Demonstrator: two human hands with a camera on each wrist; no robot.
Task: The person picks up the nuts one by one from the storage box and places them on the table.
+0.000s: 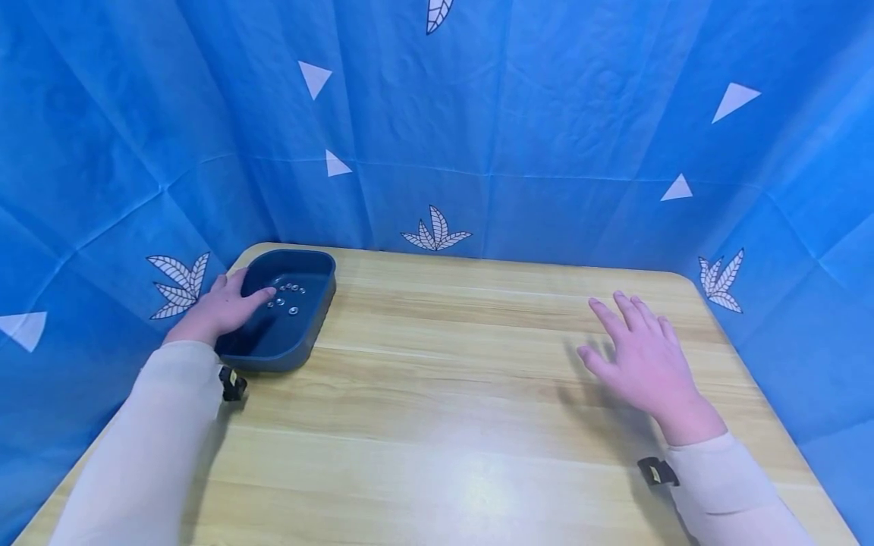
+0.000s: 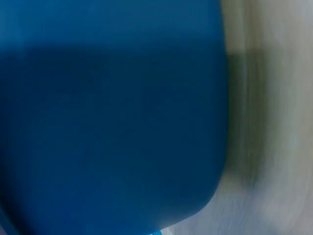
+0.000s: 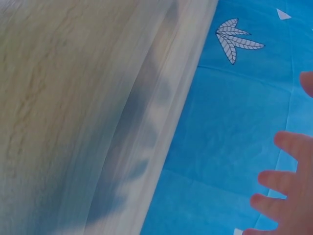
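A dark blue tray (image 1: 319, 326) with rounded corners stands at the table's far left. Several small shiny round pieces (image 1: 293, 311) lie on its floor; their exact kind is too small to tell. My left hand (image 1: 221, 309) is over the tray's left side, thumb stretched out above the inside, close to the pieces. Whether it touches the tray cannot be told. The left wrist view is filled by the blurred blue tray (image 2: 122, 122). My right hand (image 1: 645, 364) hovers above the right side of the table, fingers spread, holding nothing. Its fingertips also appear in the right wrist view.
A light wooden table (image 1: 464, 394) lies beneath both hands. Blue cloth (image 1: 546, 114) with white leaf and triangle prints hangs at the back and on both sides, close to the table edges. Each sleeve carries a small black device (image 1: 658, 472) near the wrist.
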